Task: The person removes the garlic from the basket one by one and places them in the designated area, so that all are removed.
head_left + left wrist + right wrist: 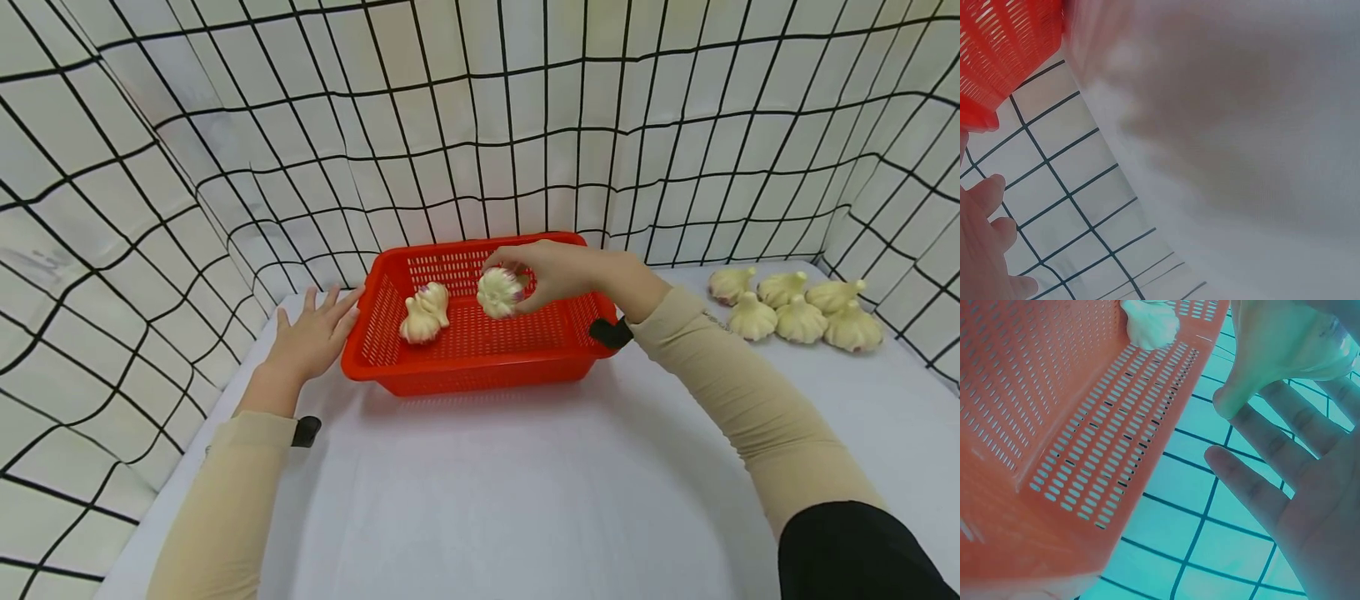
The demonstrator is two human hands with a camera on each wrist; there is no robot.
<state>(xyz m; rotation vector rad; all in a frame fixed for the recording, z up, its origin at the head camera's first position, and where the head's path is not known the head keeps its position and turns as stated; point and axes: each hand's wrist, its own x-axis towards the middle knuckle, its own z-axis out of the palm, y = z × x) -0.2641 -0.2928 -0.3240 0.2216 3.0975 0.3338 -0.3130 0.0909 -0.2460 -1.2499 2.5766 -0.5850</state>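
Note:
A red slotted plastic basket (480,367) stands on the white table. Over its middle, my right hand (558,271) holds a garlic bulb (498,293) between thumb and fingers. The right wrist view shows the same held bulb (1291,350) close up, its stem pointing down past my fingers. Inside the basket, toward its left end, lie garlic bulbs (423,314) close together; one bulb (1152,324) also appears in the right wrist view. My left hand (311,337) is spread with its fingers at the basket's left rim, holding nothing. The left wrist view catches only part of that hand (985,244).
Several more garlic bulbs (798,321) sit in two rows on the table's right side. White walls with black netting (525,133) enclose the table (480,500) at the back, left and right. Black wrist devices (306,431) are worn on both wrists.

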